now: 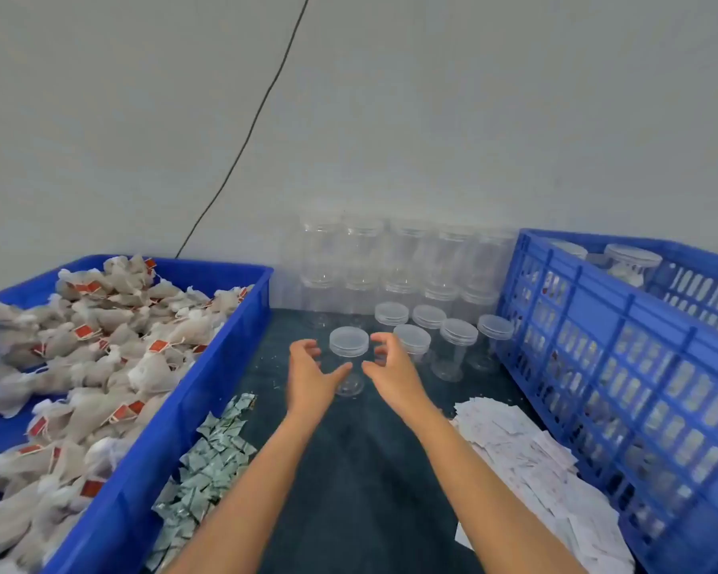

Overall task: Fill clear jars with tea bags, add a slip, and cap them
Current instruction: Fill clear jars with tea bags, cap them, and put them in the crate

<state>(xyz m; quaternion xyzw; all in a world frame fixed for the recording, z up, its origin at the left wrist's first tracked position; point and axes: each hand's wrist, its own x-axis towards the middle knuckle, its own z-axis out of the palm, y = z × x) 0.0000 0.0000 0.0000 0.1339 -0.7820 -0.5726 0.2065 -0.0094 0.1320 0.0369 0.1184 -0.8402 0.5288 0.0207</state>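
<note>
Jar [348, 358], clear plastic, round, with a frosted screw cap on, stands upright on the dark mat [361, 482] at the front of a cluster of like capped jars [452, 345]. Left hand [309, 377] and right hand [390, 372] flank it, fingers curled into open claws, thumbs pointing inward; neither hand is seen to grip it, and whether any fingertip touches cannot be told.

Behind, stacked clear jars [398, 258] stand in rows against the grey wall. On the left, a solid blue bin [162, 428] holds gauzy tea bags [100, 345] with red tags. Beside its wall lies a heap of small printed sachets [208, 461]. On the right, a slotted blue crate [622, 366] holds capped jars; white paper slips [523, 453] are piled along its base.

A lane of bare mat runs between sachets and slips, occupied by both forearms. A black cable [245, 138] hangs down the wall.
</note>
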